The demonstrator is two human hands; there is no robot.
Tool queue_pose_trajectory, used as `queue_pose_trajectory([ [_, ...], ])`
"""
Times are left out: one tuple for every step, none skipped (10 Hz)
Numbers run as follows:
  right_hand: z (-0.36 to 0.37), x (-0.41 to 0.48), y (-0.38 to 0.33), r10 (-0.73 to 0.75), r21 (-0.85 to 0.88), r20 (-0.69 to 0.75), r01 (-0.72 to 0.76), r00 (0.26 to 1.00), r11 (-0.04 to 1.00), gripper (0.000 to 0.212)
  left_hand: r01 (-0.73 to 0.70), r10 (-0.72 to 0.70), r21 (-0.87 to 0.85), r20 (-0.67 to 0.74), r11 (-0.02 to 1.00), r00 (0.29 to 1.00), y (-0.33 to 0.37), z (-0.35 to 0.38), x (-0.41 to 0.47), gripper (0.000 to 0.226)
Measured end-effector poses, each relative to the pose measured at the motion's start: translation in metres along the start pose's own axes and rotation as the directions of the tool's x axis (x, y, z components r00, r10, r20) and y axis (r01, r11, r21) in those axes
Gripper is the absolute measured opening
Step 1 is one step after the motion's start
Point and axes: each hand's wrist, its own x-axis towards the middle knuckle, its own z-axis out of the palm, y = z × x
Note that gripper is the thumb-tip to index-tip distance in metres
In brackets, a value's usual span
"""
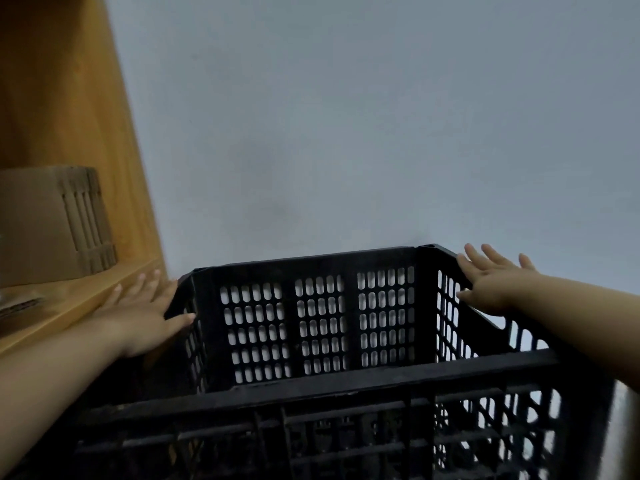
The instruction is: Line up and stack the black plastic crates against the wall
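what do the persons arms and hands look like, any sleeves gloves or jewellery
Both forearms are bare as far as the frame shows: no sleeves in view. The left hand and right hand wear no gloves, and no rings, watch or bracelets show on the fingers or wrists. The picture is dim and a little blurred, so small details such as nails cannot be made out.

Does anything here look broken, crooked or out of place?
Nothing stands out. The black perforated plastic crate looks intact, held at both side rims by the left hand and right hand, facing the plain grey wall.
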Motion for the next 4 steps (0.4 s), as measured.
queue_pose_trajectory([
  [-0.001,-0.003,0.001,-0.012,0.024,-0.013,0.012,1.000,1.000,0.069,-0.010,0.010,-0.041,0.003,0.999,1.000,-0.002,-0.001,-0.005,0.075],
  [-0.003,-0.006,-0.002,0.003,0.019,-0.015,-0.003,1.000,1.000,0.070,0.006,-0.005,0.027,-0.009,1.000,1.000,0.002,-0.003,-0.004,0.077],
  [-0.008,-0.010,0.000,0.015,0.087,-0.001,-0.015,1.000,0.996,0.070,0.006,-0.003,0.072,-0.036,0.997,0.999,0.003,-0.008,-0.011,0.079],
  [-0.016,-0.017,0.008,0.003,0.157,-0.012,-0.001,1.000,0.988,0.071,-0.006,0.008,0.023,-0.060,1.000,0.998,0.003,-0.014,-0.017,0.080],
])
